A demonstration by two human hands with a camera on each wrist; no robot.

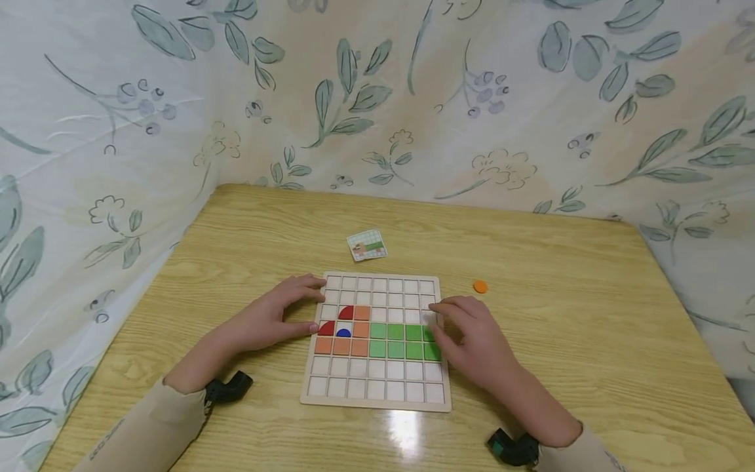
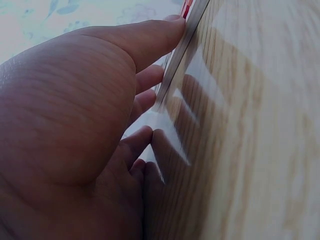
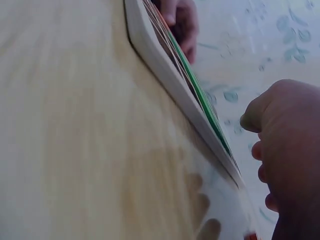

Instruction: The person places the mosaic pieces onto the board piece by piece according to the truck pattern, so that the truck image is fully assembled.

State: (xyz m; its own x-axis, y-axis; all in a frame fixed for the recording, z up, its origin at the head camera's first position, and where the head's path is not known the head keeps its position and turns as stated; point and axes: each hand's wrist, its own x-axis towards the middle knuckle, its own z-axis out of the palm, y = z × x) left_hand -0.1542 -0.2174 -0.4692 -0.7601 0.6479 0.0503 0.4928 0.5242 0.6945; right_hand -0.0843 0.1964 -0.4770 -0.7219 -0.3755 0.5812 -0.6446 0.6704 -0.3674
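Observation:
A square wooden grid board [image 1: 377, 407] lies on the table with coloured tiles in its cells. Green tiles [image 1: 396, 332] fill two rows toward the right edge, beside orange tiles [image 1: 358, 347]. Two red quarter-round tiles [image 1: 348, 313] and a blue half-round tile [image 1: 343, 334] sit at the left. My left hand [image 1: 274, 314] rests along the board's left edge, thumb and fingers at the rim. Over the right edge is my right hand [image 1: 472, 334], its loosely bent fingers partly hiding the end green tiles. The right wrist view shows this hand raised above the board, holding nothing.
A small picture card [image 1: 367, 245] with an orange and green figure on a grid lies behind the board. An orange disc [image 1: 480, 286] lies to the right on the wooden table [image 1: 566, 295]. Leaf-patterned cloth [image 1: 413, 98] hangs around the back and sides.

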